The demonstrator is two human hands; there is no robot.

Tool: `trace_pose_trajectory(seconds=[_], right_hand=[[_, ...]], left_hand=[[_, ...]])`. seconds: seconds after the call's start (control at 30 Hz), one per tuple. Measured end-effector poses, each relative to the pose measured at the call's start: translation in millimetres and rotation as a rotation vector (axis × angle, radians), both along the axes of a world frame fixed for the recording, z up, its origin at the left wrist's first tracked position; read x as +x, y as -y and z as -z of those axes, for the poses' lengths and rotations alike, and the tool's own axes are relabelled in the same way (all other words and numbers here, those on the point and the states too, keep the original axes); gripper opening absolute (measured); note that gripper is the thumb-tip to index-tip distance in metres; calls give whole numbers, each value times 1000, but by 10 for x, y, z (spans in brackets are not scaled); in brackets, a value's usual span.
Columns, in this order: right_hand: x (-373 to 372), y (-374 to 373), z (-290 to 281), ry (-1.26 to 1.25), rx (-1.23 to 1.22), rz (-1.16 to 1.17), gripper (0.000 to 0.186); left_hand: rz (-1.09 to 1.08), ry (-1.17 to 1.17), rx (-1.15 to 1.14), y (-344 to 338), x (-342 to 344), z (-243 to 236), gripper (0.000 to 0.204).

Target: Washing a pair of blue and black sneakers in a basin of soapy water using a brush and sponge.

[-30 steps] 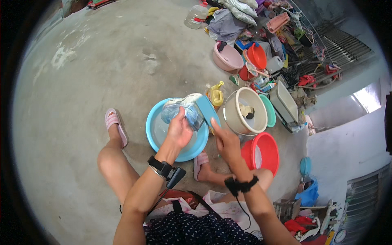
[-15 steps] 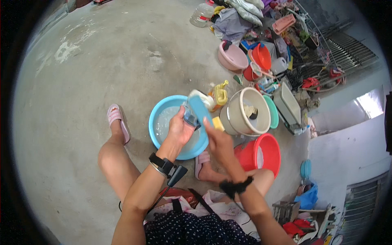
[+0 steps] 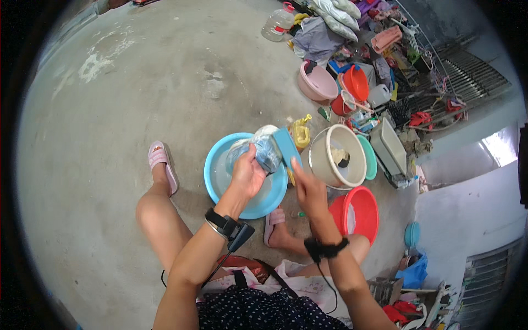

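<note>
Above the light-blue basin, my left hand is closed on a blue-and-white shoe-like item, its exact kind not clear. My right hand grips a blue scrubbing brush by its lower end. The brush's working side faces the item's right side, against or very near it. Cloudy water partly fills the basin, which stands on the concrete floor between my feet.
Right of the basin stand a yellow jug, a beige bucket and a red bucket. Behind them are a green basin, a pink basin and heaped household goods. My pink-slippered feet flank the blue basin.
The brush has shifted right and slightly down along the item, with my right hand moving the same way. The item shows more of its side; my left hand has moved slightly right.
</note>
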State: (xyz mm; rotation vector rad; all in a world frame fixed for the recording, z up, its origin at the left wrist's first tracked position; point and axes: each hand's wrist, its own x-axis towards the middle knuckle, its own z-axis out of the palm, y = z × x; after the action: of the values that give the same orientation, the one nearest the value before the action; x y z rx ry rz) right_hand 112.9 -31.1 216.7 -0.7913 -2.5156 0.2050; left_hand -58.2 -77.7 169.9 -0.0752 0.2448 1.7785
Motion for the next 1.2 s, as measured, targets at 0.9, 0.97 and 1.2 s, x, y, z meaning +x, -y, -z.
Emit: trace_pose_trajectory(seconds=[0.9,0.97,1.2], right_hand=[[73,234,-105,81,-110,-45,49],[60,138,-157,14,-158,-30,50],[150,555,-217,224,-6,9,58]], left_hand=[[100,-178,42,20,128,-127,100],[121,-142,54,39,143,-135,104],[114,-113,66,18,113,-124,105]])
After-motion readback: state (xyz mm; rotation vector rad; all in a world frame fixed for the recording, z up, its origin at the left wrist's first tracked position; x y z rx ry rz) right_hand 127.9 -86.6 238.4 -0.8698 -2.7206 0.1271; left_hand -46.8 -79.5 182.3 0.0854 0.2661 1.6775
